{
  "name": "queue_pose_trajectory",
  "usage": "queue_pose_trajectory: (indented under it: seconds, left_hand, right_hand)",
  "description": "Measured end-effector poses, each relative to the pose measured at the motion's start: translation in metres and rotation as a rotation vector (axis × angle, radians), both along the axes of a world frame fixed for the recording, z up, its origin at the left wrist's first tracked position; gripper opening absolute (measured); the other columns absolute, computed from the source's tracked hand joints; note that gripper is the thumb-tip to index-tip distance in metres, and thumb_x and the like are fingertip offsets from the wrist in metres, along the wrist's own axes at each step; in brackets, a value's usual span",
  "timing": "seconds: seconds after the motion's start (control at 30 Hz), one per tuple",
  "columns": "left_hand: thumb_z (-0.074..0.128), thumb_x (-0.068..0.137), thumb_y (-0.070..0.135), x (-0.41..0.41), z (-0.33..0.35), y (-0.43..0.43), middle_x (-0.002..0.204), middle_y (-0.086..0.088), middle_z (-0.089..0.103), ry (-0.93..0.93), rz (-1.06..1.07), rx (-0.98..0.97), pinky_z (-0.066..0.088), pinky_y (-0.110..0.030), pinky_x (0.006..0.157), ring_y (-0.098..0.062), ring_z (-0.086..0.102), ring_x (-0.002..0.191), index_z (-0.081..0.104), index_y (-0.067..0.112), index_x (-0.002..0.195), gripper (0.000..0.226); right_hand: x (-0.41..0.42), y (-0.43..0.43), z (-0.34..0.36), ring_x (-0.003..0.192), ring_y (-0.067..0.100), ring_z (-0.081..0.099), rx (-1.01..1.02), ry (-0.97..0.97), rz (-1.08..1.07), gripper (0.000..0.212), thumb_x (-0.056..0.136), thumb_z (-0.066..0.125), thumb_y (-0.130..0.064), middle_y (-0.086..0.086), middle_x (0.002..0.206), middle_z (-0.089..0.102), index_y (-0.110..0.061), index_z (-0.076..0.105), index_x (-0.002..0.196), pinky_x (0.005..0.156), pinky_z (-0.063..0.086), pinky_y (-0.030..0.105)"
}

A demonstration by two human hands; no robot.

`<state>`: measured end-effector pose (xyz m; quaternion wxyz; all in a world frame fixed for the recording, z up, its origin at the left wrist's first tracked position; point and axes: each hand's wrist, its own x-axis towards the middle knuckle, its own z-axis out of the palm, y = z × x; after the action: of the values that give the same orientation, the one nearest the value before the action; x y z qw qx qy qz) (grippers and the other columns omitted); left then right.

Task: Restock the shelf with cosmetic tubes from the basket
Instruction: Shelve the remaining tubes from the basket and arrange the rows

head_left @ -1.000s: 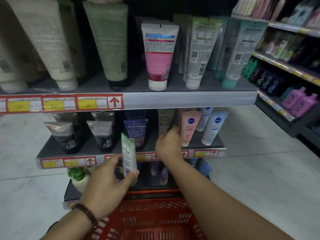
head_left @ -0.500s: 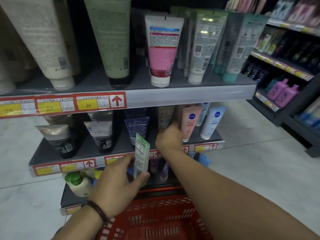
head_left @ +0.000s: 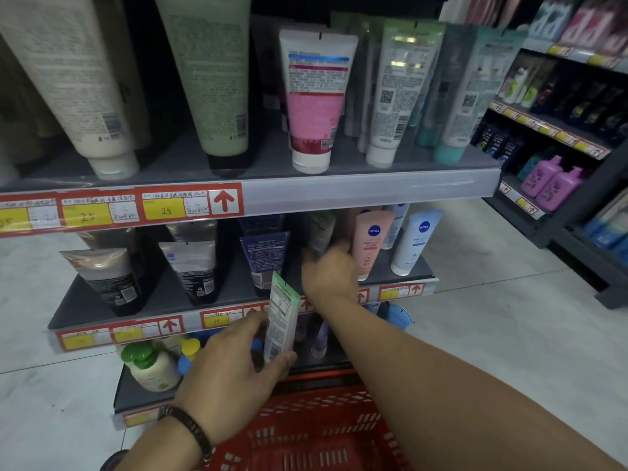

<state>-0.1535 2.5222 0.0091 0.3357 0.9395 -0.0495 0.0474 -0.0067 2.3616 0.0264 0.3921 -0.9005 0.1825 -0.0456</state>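
**Slotting tubes into the middle shelf**

Dim aisle lighting falls on grey shelving with red-and-yellow price strips, pale floor tiles beyond. My right hand [head_left: 328, 271] reaches up to about twelve o'clock, fingers closed round a pale tube [head_left: 321, 232] on the middle shelf [head_left: 163, 300], just left of the peach tube [head_left: 368, 243]; I judge I'm seating it upright on its cap so it lines up with its neighbours. My left hand [head_left: 227, 372], at about nine o'clock from the basket, pinches a green-topped tube [head_left: 282, 317] between thumb and fingers, held edge-on and upright, close to the shelf lip, probably so it is ready to go in next. Down at six o'clock the red basket [head_left: 306, 433] sits below my forearms, within easy reach; I cannot tell from here whether more tubes lie inside it.
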Motion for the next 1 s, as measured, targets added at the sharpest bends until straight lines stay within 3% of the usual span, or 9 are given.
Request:
queue_pose_trajectory:
  seconds: [0.2,0.37,0.57,0.73,0.9,1.0]
  left_hand:
    - [0.072,0.091,0.070,0.0000,-0.0009,-0.0008,0.111,0.042,0.062,0.014,0.006,-0.007,0.056,-0.025,0.087,0.007,0.061,0.106,0.058,0.053,0.130,0.045]
    - [0.071,0.090,0.071,0.0039,-0.0002,0.0023,0.113,0.039,0.067,0.025,0.018,-0.033,0.058,-0.027,0.089,0.006,0.065,0.107,0.060,0.051,0.132,0.048]
    - [0.078,0.093,0.059,0.0068,0.0023,0.0053,0.114,0.036,0.065,0.014,0.060,-0.038,0.053,-0.024,0.086,0.003,0.065,0.104,0.062,0.045,0.144,0.055]
    - [0.079,0.093,0.057,0.0076,0.0028,0.0071,0.108,0.041,0.062,0.010,0.072,-0.040,0.046,-0.016,0.078,0.010,0.063,0.093,0.062,0.046,0.140,0.051]
    - [0.079,0.094,0.057,0.0075,0.0034,0.0084,0.109,0.037,0.067,0.013,0.062,-0.062,0.056,-0.026,0.081,0.006,0.067,0.094,0.061,0.048,0.135,0.046]
    - [0.079,0.094,0.056,0.0068,0.0046,0.0080,0.107,0.039,0.065,0.000,0.059,-0.071,0.054,-0.021,0.079,0.007,0.066,0.094,0.058,0.053,0.132,0.043]
  right_hand:
    - [0.0013,0.0005,0.0008,0.111,0.042,0.074,-0.038,0.025,0.022,0.039,0.099,0.072,-0.038,0.014,0.123,0.073,-0.014,0.059,0.127,0.091,0.064,0.055]
    - [0.0019,0.0021,0.0002,0.114,0.041,0.073,-0.054,0.010,0.025,0.056,0.094,0.079,-0.049,0.014,0.126,0.072,-0.014,0.055,0.131,0.091,0.064,0.052]
    - [0.0018,0.0027,-0.0015,0.111,0.040,0.074,-0.072,0.017,0.043,0.043,0.093,0.080,-0.036,0.012,0.122,0.074,-0.018,0.060,0.127,0.090,0.066,0.055]
    - [0.0011,0.0047,-0.0040,0.115,0.039,0.073,-0.152,-0.030,0.047,0.051,0.099,0.078,-0.043,0.013,0.131,0.069,-0.015,0.055,0.134,0.090,0.065,0.054]
    - [0.0036,0.0045,-0.0052,0.113,0.040,0.074,-0.175,-0.022,0.059,0.048,0.099,0.078,-0.041,0.013,0.127,0.072,-0.015,0.055,0.133,0.088,0.064,0.048]
    - [0.0042,0.0045,-0.0059,0.115,0.041,0.074,-0.188,-0.032,0.035,0.055,0.099,0.078,-0.046,0.015,0.129,0.071,-0.014,0.052,0.135,0.087,0.063,0.049]
